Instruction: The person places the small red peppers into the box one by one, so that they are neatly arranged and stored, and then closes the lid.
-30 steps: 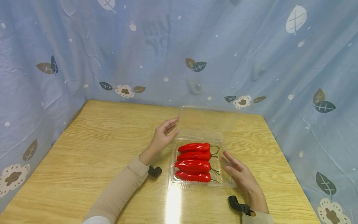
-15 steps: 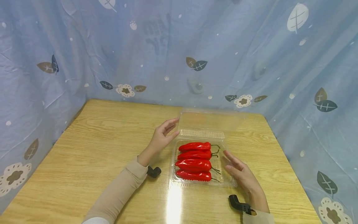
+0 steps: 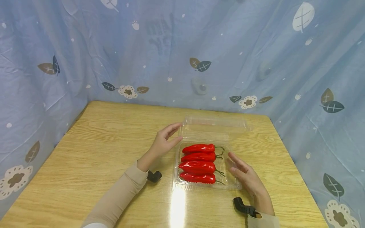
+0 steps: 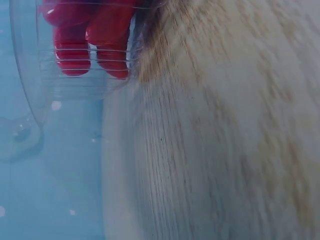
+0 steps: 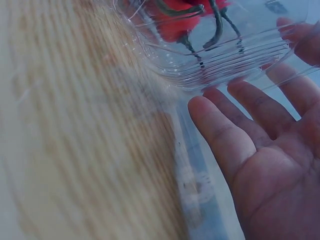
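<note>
A clear plastic clamshell box (image 3: 206,186) lies on the table in the head view, its hinged lid (image 3: 211,128) tilted back on the far side. Several red chili peppers (image 3: 197,167) lie side by side in its base, green stems to the right. My left hand (image 3: 164,142) is at the lid's left edge, fingers and thumb apart; whether they touch it I cannot tell. It does not show in the left wrist view. My right hand (image 3: 249,177) stands by the base's right side, its fingers extended close against the plastic in the right wrist view.
The wooden table (image 3: 108,139) stretches left and right of the box. A blue curtain (image 3: 171,47) with leaf and flower prints hangs behind it and on both sides. Black wrist mounts (image 3: 243,207) sit by the sleeves.
The lid has tilted further back, its far edge sinking toward the table. My left wrist has drawn slightly left, its fingertips staying by the lid's edge. My right hand has hardly moved.
</note>
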